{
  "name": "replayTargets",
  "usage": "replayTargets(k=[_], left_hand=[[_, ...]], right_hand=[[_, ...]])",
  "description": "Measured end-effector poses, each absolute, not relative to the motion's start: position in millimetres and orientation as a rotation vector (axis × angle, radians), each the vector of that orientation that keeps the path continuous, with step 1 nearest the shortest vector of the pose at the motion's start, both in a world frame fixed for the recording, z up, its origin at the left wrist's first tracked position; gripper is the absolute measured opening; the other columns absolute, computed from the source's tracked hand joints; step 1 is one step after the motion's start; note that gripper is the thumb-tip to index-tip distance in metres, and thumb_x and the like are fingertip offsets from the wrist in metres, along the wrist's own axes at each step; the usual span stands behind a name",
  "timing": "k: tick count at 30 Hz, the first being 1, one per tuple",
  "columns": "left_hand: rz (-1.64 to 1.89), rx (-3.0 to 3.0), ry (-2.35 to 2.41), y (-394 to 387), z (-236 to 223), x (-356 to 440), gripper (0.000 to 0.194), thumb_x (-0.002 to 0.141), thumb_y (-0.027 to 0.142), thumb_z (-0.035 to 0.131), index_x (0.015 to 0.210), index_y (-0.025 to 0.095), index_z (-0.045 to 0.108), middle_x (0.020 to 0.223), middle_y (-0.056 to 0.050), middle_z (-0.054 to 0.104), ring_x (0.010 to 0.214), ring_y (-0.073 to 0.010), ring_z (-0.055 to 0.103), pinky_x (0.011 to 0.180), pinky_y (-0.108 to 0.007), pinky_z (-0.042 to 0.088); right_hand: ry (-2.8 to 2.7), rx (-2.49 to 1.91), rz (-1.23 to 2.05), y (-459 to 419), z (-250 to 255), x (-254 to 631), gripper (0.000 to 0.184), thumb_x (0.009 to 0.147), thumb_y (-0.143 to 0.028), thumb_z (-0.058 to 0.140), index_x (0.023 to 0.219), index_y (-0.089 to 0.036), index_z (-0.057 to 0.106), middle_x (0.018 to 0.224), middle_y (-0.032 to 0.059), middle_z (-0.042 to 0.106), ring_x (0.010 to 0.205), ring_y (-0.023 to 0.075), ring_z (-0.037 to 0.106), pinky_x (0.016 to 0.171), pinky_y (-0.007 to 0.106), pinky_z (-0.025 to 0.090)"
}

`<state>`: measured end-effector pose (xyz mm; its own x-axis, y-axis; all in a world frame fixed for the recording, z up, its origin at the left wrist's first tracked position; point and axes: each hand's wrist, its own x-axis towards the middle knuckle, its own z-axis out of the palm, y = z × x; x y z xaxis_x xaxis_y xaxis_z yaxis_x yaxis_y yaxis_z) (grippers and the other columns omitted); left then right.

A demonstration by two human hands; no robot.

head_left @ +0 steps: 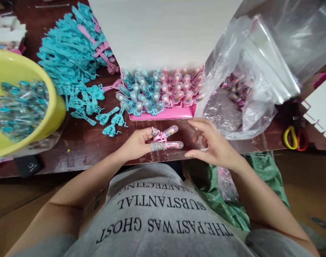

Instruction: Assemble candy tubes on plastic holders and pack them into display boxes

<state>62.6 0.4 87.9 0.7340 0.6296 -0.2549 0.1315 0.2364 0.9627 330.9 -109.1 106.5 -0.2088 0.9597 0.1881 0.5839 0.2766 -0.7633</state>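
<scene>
Near the front edge of the table (85, 142), just short of the display box (163, 114), the left hand (136, 144) pinches a pink plastic clip (159, 136) between fingertips and a wrapped thumb. The right hand (215, 144), thumb and fingers curved wide apart, holds nothing. Clip and tubes look light and stiff; the smooth clear caps probably slip, so the clip's body seems the better hold. The lower tube (175, 145) lies roughly parallel to the front edge, rounded tip rightward; the upper tube (170, 132) slants toward the far right corner.
</scene>
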Motion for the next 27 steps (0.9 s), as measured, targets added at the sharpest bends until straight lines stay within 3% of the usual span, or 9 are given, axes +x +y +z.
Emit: replayTargets(k=[1,4,7,13,15,17,21,24,27], left_hand=[[0.356,1.244,0.705,0,90,64,0.026,0.081,0.039,0.089,0.091,0.019,0.075,0.097,-0.005,0.080,0.090,-0.0193,0.074,0.091,-0.034,0.059],[0.323,1.188,0.685,-3,95,68,0.026,0.076,0.036,0.092,0.087,0.019,0.076,0.087,-0.003,0.077,0.081,-0.0165,0.070,0.084,-0.031,0.060],[0.337,1.175,0.698,-7,94,69,0.024,0.072,0.031,0.092,0.084,0.018,0.075,0.082,-0.001,0.075,0.072,-0.0127,0.063,0.073,-0.026,0.055],[0.193,1.033,0.822,-6,92,64,0.025,0.069,0.030,0.085,0.089,0.018,0.076,0.064,0.005,0.058,0.047,-0.0041,0.029,0.043,-0.019,0.021],[0.166,1.036,0.830,-5,94,64,0.027,0.066,0.029,0.084,0.089,0.017,0.075,0.066,0.005,0.058,0.049,-0.0035,0.030,0.043,-0.017,0.021],[0.152,1.065,0.830,-6,96,64,0.031,0.065,0.028,0.086,0.091,0.016,0.074,0.073,0.004,0.063,0.051,-0.0031,0.034,0.044,-0.017,0.024],[0.121,1.022,0.807,-8,93,64,0.033,0.070,0.036,0.087,0.093,0.016,0.073,0.065,0.006,0.056,0.048,-0.0026,0.032,0.043,-0.018,0.022],[0.033,0.998,0.739,-8,88,65,0.035,0.077,0.042,0.085,0.096,0.016,0.073,0.061,0.007,0.054,0.045,-0.0033,0.033,0.042,-0.019,0.022],[0.137,1.227,0.693,-4,85,62,0.034,0.083,0.043,0.083,0.103,0.017,0.074,0.080,-0.001,0.072,0.054,-0.0073,0.053,0.048,-0.020,0.039]], right_hand=[[-1.984,-1.371,0.572,-109,108,332,0.073,0.092,-0.049,0.084,0.156,-0.035,0.053,0.155,0.0138,0.058,0.097,0.0218,0.074,0.071,0.036,0.063],[-2.171,-1.332,0.273,-109,111,325,0.028,0.105,-0.030,0.067,0.133,-0.034,0.067,0.156,0.0093,0.060,0.107,0.0230,0.075,0.070,0.035,0.064],[-2.189,-1.364,0.163,-109,110,315,0.010,0.107,-0.029,0.061,0.111,-0.028,0.071,0.151,0.0083,0.064,0.102,0.0212,0.076,0.061,0.031,0.061],[-2.169,-1.297,0.123,-108,114,314,0.031,0.102,-0.035,0.074,0.131,-0.032,0.067,0.158,0.0091,0.058,0.093,0.0161,0.075,0.071,0.031,0.065],[-2.217,-1.288,0.110,-106,116,315,0.022,0.105,-0.042,0.068,0.122,-0.027,0.070,0.153,0.0081,0.064,0.100,0.0181,0.076,0.071,0.029,0.064],[-2.219,-1.283,0.097,-104,118,315,0.033,0.106,-0.054,0.061,0.115,-0.024,0.071,0.149,0.0098,0.067,0.108,0.0220,0.077,0.070,0.030,0.064],[-2.217,-1.302,0.185,-98,119,312,0.067,0.098,-0.071,0.063,0.148,-0.027,0.061,0.164,0.0154,0.053,0.113,0.0264,0.076,0.072,0.035,0.066],[-2.361,-1.163,0.417,-91,122,313,0.051,0.108,-0.048,0.061,0.156,-0.032,0.055,0.162,0.0092,0.058,0.120,0.0209,0.075,0.071,0.028,0.064],[-2.316,-1.086,0.564,-83,130,323,0.031,0.110,-0.031,0.060,0.140,-0.031,0.068,0.138,0.0026,0.076,0.117,0.0168,0.076,0.083,0.027,0.064]])
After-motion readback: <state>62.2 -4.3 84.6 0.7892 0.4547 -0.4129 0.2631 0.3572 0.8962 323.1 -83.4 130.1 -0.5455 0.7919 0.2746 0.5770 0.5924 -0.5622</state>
